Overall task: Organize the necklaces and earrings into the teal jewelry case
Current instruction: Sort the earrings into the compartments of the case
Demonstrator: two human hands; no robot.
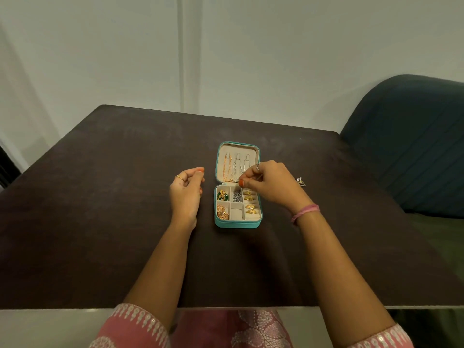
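My right hand (pixel 272 183) pinches what looks like a silver earring (pixel 240 189) over the open teal jewelry case (pixel 237 223); my left hand (pixel 187 192) is loosely curled, holding nothing; a loose earring (pixel 301 181) lies behind the right hand.

Inspector: Position of the jewelry case (pixel 237 223)?
Clerk: Centre of the tabletop (pixel 125 197); lid lies behind the tray; left hand (pixel 186 194) just beside it on the left; right hand (pixel 270 183) over its right side; loose earring (pixel 301 181) right of that; chair (pixel 411 146) far right.
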